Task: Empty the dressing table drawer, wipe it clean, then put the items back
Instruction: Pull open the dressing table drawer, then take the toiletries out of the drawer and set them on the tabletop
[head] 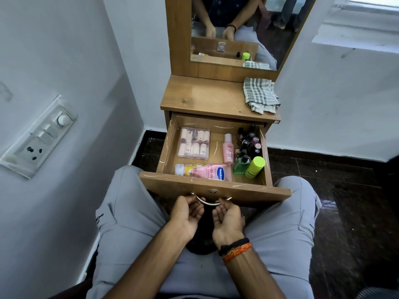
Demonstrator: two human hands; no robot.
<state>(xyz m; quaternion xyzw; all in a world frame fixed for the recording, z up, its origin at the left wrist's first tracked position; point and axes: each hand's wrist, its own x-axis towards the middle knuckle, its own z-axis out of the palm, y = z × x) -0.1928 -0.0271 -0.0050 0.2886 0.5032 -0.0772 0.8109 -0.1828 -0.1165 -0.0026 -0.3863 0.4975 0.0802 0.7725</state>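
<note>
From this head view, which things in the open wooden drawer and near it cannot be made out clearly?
- Dark small bottles at the drawer's right back corner: too small and crowded to count; the wooden tabletop overhangs the rearmost.
- Pink Vaseline tube: its lower edge hidden by the drawer front.
- Curved metal handle: both ends covered by the left hand and right hand.
- Clear plastic box: labels too small.

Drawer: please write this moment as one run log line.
drawer: open, full | left hand, right hand: both on handle | cloth: on tabletop
</note>
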